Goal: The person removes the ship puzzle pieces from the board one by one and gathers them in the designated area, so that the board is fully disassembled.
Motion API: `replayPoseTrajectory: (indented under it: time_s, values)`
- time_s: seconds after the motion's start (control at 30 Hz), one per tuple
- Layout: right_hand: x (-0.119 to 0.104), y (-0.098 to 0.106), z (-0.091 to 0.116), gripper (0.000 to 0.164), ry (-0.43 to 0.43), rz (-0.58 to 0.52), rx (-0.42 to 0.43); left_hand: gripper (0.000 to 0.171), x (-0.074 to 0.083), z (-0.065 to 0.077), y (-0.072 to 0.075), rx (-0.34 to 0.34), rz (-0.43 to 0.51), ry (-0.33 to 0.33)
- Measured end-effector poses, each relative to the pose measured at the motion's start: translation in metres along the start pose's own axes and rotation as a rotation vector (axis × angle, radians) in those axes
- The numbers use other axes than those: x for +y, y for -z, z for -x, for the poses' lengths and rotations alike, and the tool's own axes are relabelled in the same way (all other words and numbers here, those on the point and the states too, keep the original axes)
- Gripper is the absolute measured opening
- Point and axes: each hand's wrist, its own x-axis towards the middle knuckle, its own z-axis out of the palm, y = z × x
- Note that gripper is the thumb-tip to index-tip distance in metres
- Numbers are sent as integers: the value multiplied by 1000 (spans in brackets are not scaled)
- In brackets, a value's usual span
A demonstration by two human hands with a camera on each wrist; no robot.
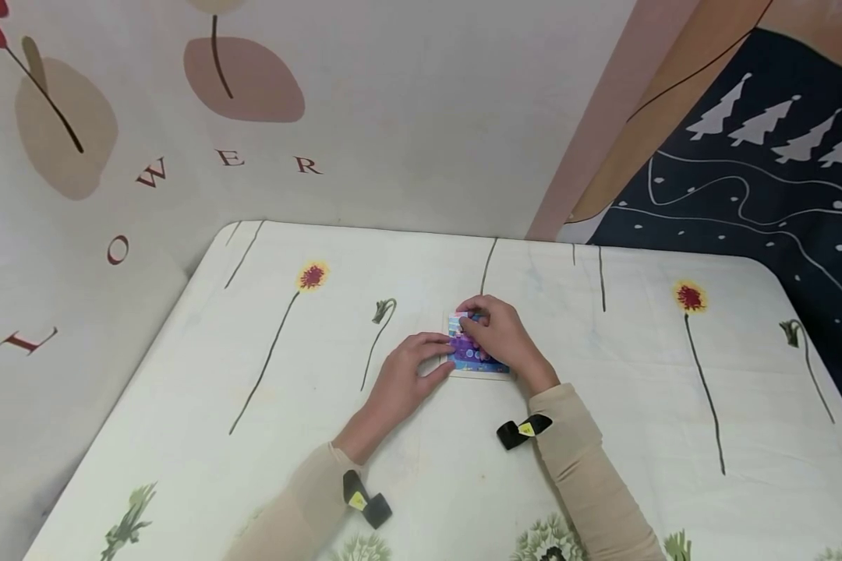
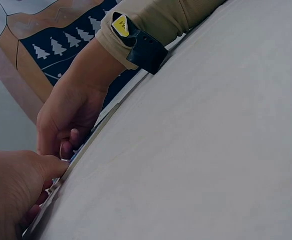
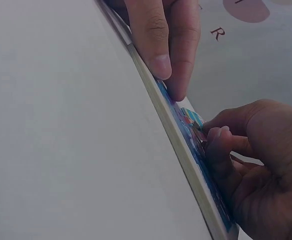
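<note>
A small picture puzzle (image 1: 473,363), printed in blue and purple with a pale border, lies flat on the white cloth. My right hand (image 1: 500,331) is over its far right part, with thumb and forefinger pinching a small striped puzzle piece (image 3: 192,116) at the picture's surface. The other right fingers curl above the print and hide part of it. From the left side, my left hand (image 1: 408,372) reaches in with fairly straight fingers. Its fingertips (image 3: 162,67) touch the picture by the border. The left wrist view shows the puzzle only edge-on, mostly behind the hands.
The cloth (image 1: 267,467) is printed with flowers and stems and covers the whole table. Behind the table stands a pale patterned wall hanging (image 1: 421,117); a dark one with white trees (image 1: 744,187) hangs at the right. Black cameras (image 1: 524,431) sit on both wrists.
</note>
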Motion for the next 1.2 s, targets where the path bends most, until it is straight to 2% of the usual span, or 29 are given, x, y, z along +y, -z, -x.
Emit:
replayPoseTrajectory:
  time_s: [0.5, 0.7, 0.87, 1.03, 1.1, 1.2]
  values:
    - [5, 6, 1, 19, 16, -79, -14, 25, 2, 0, -3, -14, 19, 22]
    - [1, 14, 4, 21, 5, -75, 16, 26, 4, 1, -4, -24, 14, 34]
    - [-7, 36, 10, 22, -30, -57, 67, 27, 5, 0, -2, -29, 5, 45]
    - [-7, 70, 22, 26, -73, -44, 93, 27, 4, 1, 0, -25, 3, 57]
    - [-4, 84, 28, 27, -115, -25, 86, 27, 3, 1, 1, -23, 4, 57]
    - [4, 101, 36, 27, -224, 15, 62, 27, 2, 1, 1, -16, 1, 58]
